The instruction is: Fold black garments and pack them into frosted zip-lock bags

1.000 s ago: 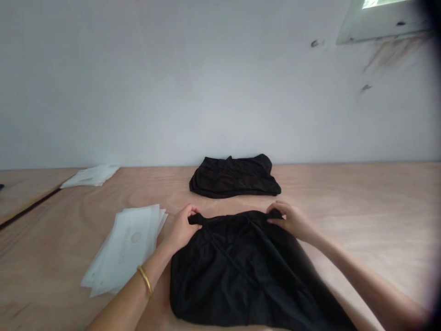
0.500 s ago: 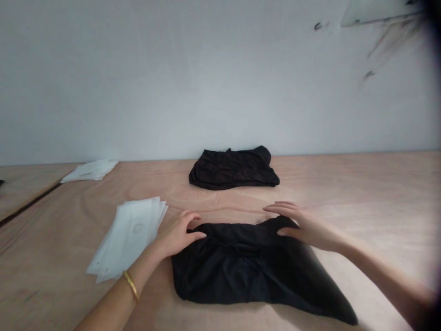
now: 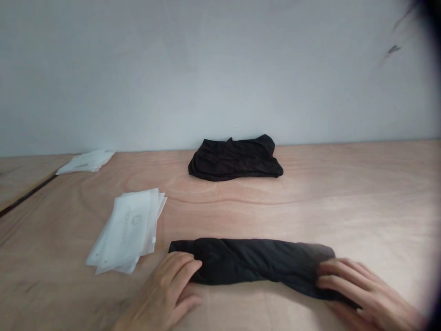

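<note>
A black cloth (image 3: pixel 255 262) lies as a narrow folded strip on the wooden table, near its front. My left hand (image 3: pixel 175 285) is at the strip's left end, its curled fingers on the fabric and the thumb just below the edge. At the right end, my right hand (image 3: pixel 358 289) has its fingers on top of the cloth and the thumb underneath, closed on it. Further back, a second folded black cloth (image 3: pixel 236 158) rests close to the wall.
Left of the cloth strip is a fanned stack of frosted plastic bags (image 3: pixel 126 232). More white bags (image 3: pixel 86 162) lie at the back left, beside a dark gap in the wooden table (image 3: pixel 220 216). A pale wall (image 3: pixel 220 73) stands behind.
The front cloth has gone from a wide piece to a narrow strip, its lower part folded up. Both hands have moved toward me and now grip its ends. The view has shifted slightly.
</note>
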`<action>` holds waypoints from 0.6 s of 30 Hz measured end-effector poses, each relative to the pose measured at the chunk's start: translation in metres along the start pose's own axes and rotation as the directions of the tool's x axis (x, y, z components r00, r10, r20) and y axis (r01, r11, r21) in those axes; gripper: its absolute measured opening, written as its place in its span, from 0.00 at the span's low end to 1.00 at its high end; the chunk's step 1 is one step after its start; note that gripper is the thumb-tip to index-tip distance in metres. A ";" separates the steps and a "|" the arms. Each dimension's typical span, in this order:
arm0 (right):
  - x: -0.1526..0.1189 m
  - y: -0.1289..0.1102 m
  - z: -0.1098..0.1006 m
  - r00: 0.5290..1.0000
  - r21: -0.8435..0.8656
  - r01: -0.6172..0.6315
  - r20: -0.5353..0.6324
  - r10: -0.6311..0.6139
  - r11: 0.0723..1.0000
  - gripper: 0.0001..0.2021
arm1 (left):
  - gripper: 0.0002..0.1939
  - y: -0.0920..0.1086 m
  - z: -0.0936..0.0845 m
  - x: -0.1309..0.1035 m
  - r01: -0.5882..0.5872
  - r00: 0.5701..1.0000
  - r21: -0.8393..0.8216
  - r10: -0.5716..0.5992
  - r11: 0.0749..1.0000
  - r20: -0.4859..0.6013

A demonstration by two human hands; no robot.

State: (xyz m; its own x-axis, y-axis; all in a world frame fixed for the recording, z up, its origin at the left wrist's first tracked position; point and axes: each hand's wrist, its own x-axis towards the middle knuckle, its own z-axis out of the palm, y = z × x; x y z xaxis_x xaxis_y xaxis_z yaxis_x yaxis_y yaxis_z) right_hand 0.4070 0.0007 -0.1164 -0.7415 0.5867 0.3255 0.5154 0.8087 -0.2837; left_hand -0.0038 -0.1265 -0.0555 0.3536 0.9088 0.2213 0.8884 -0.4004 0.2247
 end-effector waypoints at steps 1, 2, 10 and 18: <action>0.001 0.005 0.001 0.998 -0.052 -0.060 -0.033 0.058 0.997 0.10 | 0.20 0.000 0.003 0.000 0.002 1.000 0.031 -0.001 1.000 -0.006; 0.006 0.009 -0.001 0.992 -0.102 -0.114 -0.057 0.109 0.988 0.10 | 0.20 -0.001 0.006 0.001 -0.005 1.000 0.066 0.006 0.998 -0.015; 0.083 -0.078 0.006 0.995 -0.203 0.001 -0.095 -0.020 0.979 0.26 | 0.14 0.003 0.010 0.021 -0.093 0.987 0.166 0.113 0.982 -0.116; 0.072 -0.126 0.035 0.980 -0.103 0.158 -0.103 -0.168 0.982 0.18 | 0.20 0.037 0.018 0.071 -0.090 0.896 0.076 0.114 0.993 -0.428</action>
State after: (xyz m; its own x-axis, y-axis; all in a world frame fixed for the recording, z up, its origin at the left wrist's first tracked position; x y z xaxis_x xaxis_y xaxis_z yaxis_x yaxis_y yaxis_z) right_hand 0.2743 -0.0603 -0.0887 -0.7693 0.4436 0.4597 0.4335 0.8911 -0.1343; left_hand 0.0594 -0.0744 -0.0489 0.2925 0.7189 0.6305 0.8726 -0.4704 0.1314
